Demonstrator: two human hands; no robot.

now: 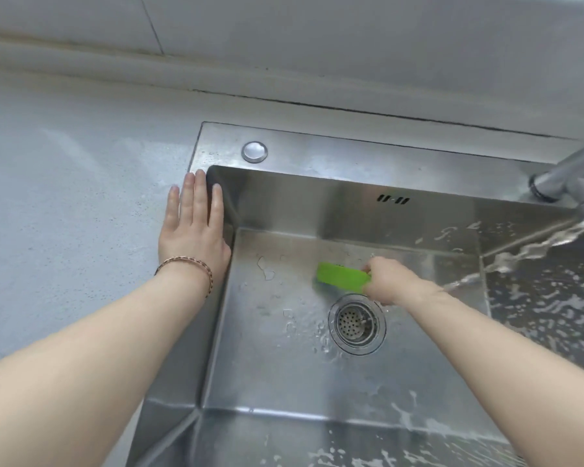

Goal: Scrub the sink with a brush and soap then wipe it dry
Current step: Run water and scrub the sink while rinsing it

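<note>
Head view: my right hand (386, 281) is curled round one end of the green plastic scrubbing brush (343, 277), which sits on the floor of the rectangular stainless steel sink (317, 153), just behind the round perforated drain strainer (356, 324). My left hand (194, 227) lies flat on the left rim, fingers straight and together, which I judge to be a brace. The chrome tap (567, 176) runs water at the right. A grey speckled countertop (64, 197) surrounds the sink, with a pale tiled wall (284, 28) behind

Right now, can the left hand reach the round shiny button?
Probably yes: the left hand rests flat on the sink rim, and the button sits just past its fingertips, nothing between.
</note>
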